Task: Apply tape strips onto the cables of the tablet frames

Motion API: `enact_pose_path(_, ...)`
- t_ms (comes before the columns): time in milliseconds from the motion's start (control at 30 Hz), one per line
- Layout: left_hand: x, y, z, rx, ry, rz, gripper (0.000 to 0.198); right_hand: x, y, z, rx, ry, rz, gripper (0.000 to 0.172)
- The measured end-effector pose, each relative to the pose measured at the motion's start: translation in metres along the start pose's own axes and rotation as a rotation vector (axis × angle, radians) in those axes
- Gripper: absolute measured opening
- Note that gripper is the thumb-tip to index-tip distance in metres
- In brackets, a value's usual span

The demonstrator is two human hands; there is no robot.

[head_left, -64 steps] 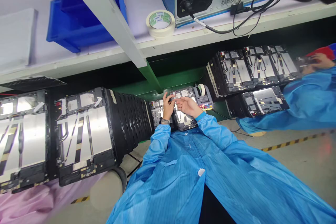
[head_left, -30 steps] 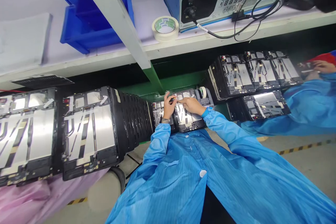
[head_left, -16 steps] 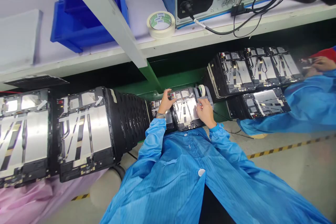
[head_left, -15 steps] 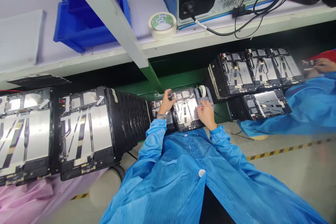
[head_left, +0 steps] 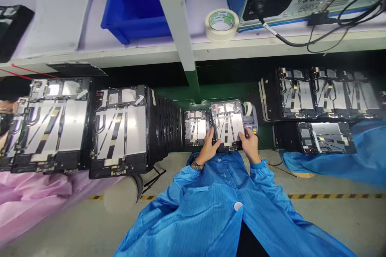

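Note:
In the head view, an opened tablet [head_left: 228, 122], its silver battery and ribbon cables showing, sits in front of my body. My left hand [head_left: 208, 148] grips its lower left edge, the thumb over the face. My right hand [head_left: 249, 145] has hold of the lower right edge, thumb on the silver area. A second opened tablet [head_left: 195, 127] lies just left of my left hand. Right beside the held one is a grey tape dispenser [head_left: 252, 118] with a roll of tape [head_left: 247, 108] in it, partly hidden by the tablet.
Tall stacks of opened tablets [head_left: 119, 128] stand to the left, and more tablets [head_left: 298, 94] to the right. Above is a white shelf with a masking tape roll [head_left: 222, 24], blue bin [head_left: 135, 20] and computer case [head_left: 283, 4]. People in pink [head_left: 39, 188] and blue sleeves [head_left: 331, 168] flank me.
My left hand has come down from the tablet's upper left corner to its lower left edge. My right hand has moved from near the dispenser to the lower right edge. The camera view shifted.

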State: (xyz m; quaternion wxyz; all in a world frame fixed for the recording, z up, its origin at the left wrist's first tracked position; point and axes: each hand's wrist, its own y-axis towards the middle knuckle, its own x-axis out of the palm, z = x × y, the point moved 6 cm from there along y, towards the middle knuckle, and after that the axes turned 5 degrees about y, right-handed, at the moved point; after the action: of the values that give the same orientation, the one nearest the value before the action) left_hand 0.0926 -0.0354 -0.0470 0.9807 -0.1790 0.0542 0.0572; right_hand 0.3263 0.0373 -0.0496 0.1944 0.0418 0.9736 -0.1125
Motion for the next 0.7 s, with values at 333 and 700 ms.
enact_pose_path(333,-0.085,-0.046,-0.027,-0.072,-0.618,0.165,0.055,0.105,-0.035,-0.044,0.381,0.614,-0.161,0.058)
enact_pose_path(700,-0.057,-0.045,-0.107,-0.409,-1.024,0.325,0.009,0.165,-0.041,-0.043,0.354,0.391,-0.34,0.051)
